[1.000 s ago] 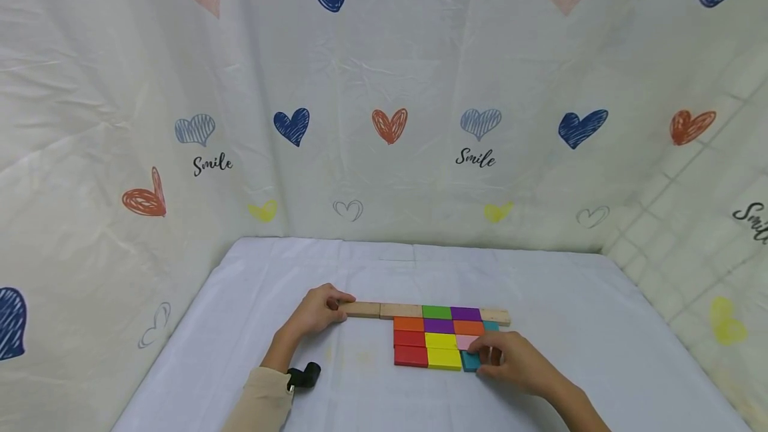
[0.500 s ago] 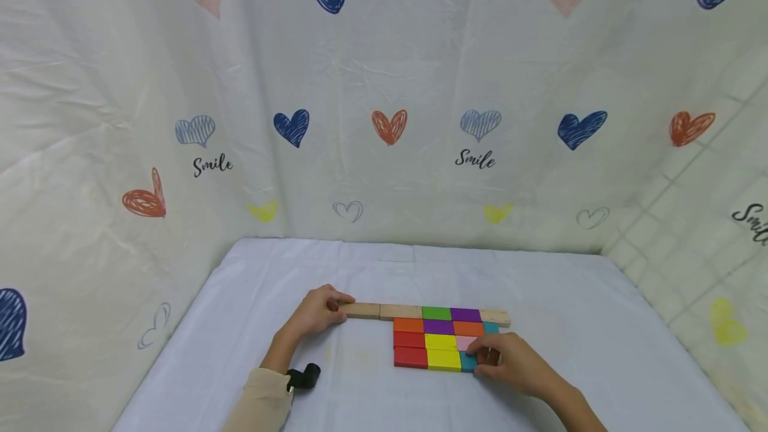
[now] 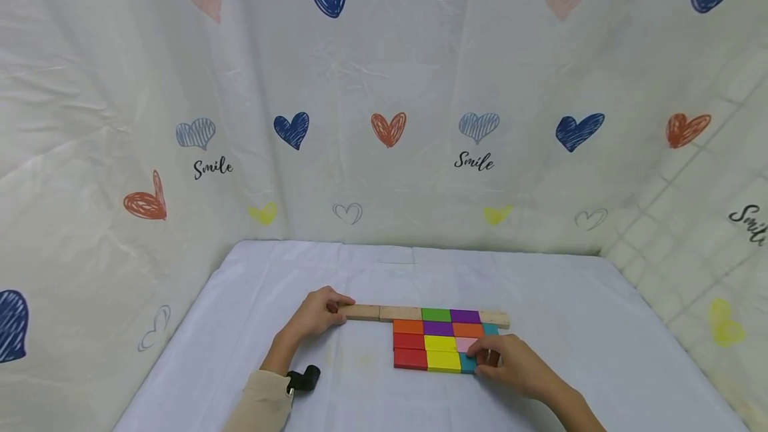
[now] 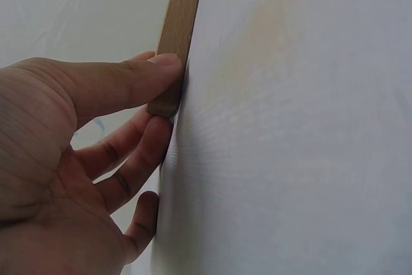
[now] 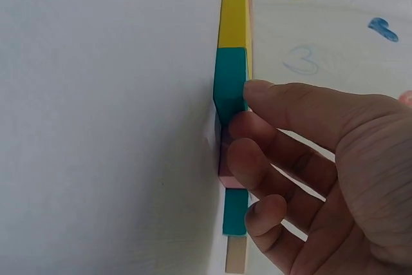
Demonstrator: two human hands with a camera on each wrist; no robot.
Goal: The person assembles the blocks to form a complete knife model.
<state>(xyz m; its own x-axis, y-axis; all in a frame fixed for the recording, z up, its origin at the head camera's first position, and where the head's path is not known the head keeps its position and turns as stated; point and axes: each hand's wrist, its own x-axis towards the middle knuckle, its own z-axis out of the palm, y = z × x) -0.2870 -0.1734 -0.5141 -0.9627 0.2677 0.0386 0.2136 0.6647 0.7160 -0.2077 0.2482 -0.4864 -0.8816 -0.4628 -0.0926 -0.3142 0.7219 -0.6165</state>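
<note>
Out at the left, my left hand (image 3: 317,312) pinches the free end of a plain wooden block (image 3: 362,313); in the left wrist view the thumb lies over that block's end (image 4: 177,37). My right hand (image 3: 517,364) holds a teal block (image 3: 467,363) between thumb and fingers at the front right corner of a flat patch of coloured blocks. This teal block sits flush against a yellow block (image 3: 443,362), with a red block (image 3: 411,359) to its left. Just behind it lies a pink block (image 3: 463,345), partly hidden by the fingers.
Along the back runs a row of plain, green (image 3: 436,315) and purple blocks (image 3: 465,317). A second, smaller teal block (image 3: 490,329) shows behind the right hand. All lie on a white cloth (image 3: 240,272), before a curtain (image 3: 420,72) printed with hearts.
The teal block in my right hand has slid slightly left and straightened against the yellow one. My left hand has stayed in place on the plain wooden block.
</note>
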